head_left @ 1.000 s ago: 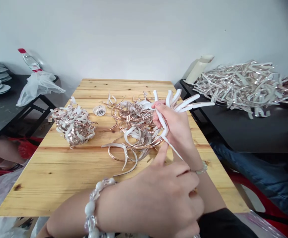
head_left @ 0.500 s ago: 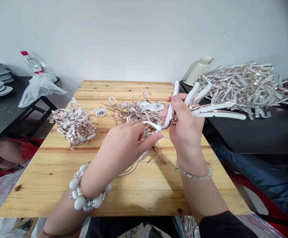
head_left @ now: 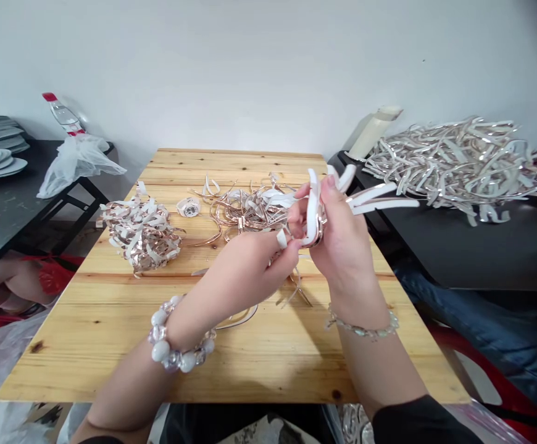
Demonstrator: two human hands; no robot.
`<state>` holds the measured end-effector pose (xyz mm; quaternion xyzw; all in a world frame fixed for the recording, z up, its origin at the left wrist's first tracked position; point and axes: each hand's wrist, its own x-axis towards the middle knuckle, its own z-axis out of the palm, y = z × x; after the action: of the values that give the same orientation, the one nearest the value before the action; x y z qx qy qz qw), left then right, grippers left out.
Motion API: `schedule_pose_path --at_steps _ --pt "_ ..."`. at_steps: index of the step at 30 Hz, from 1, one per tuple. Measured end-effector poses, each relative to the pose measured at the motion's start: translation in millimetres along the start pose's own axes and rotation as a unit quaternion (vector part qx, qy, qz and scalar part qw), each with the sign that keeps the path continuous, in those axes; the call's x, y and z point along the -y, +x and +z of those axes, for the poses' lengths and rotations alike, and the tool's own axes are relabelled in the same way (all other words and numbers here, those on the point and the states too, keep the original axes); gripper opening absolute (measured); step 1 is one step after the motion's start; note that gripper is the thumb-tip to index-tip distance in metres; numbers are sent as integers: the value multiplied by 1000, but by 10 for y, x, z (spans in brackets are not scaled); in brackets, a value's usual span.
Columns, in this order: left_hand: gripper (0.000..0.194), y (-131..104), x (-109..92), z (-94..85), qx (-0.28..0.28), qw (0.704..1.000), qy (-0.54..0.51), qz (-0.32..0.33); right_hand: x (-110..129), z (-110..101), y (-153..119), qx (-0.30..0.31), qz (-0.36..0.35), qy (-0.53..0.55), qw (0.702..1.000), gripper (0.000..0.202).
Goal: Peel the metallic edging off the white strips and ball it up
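My right hand (head_left: 345, 237) is closed around several curved strips (head_left: 313, 203), white on one face and shiny rose-gold on the other. Their ends fan out to the right beyond my fingers. My left hand (head_left: 254, 262) pinches the lower end of one strip between thumb and fingers, just left of my right hand. A short white tip (head_left: 282, 238) pokes up at those fingers. Below and behind both hands, a loose tangle of thin rose-gold and white trimmings (head_left: 250, 209) lies on the wooden table (head_left: 124, 345).
On the table's left is a crumpled heap of trimmings (head_left: 143, 234), beside a small tape roll (head_left: 188, 207). A big pile of strips (head_left: 458, 163) covers the right-hand black table (head_left: 453, 253). A bottle (head_left: 65, 114) and plastic bag (head_left: 78, 161) stand left. People's legs show at both sides.
My left thumb and fingers have closed into a pinch on the strip's end, and the hand has moved slightly right. The strips in my right hand have shifted left and turned.
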<state>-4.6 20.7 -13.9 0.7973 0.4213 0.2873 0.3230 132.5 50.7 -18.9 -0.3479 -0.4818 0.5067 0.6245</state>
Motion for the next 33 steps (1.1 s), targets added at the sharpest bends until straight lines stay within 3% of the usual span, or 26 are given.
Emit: schedule_pose_path --at_steps 3,7,11,14,21,33 --pt "39 25 31 -49 -21 992 -116 -45 -42 -50 16 88 -17 -22 996 50" --pt "39 56 62 -89 -41 988 -143 -32 -83 -71 -10 131 -49 -76 987 22" --pt "35 40 63 -62 -55 996 -67 -12 -108 -5 -46 55 -52 -50 996 17" --pt "31 22 62 -56 -67 997 -1 38 -112 53 -51 -7 -27 -12 1000 18" --pt "30 25 63 -52 -53 977 120 171 -97 70 4 -52 25 48 997 17" --pt "28 -5 -50 101 50 969 191 149 -161 27 67 -104 22 62 992 18"
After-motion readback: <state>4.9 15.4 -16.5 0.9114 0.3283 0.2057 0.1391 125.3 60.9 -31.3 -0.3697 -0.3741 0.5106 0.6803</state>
